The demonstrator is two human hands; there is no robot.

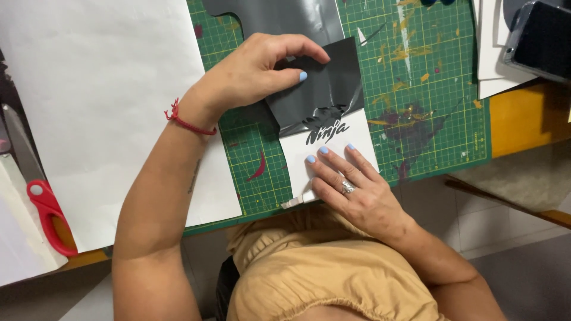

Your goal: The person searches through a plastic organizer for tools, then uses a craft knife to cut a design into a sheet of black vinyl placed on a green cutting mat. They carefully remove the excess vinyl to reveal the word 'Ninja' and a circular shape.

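Observation:
My left hand (262, 71) pinches a sheet of black vinyl film (324, 89), which is peeled up and folded back from a white backing sheet (351, 139). Black cut lettering stays stuck on the white backing just below the fold. My right hand (351, 187), with a ring on one finger, lies flat on the lower part of the backing, fingertips close to the lettering. Both rest on a green cutting mat (428, 77). A red cord is tied around my left wrist.
A large white paper sheet (101, 95) covers the left of the table. Red-handled scissors (44, 208) lie at the left edge. More white sheets (493, 53) and a dark device (544, 38) sit at the top right. The mat carries paint stains.

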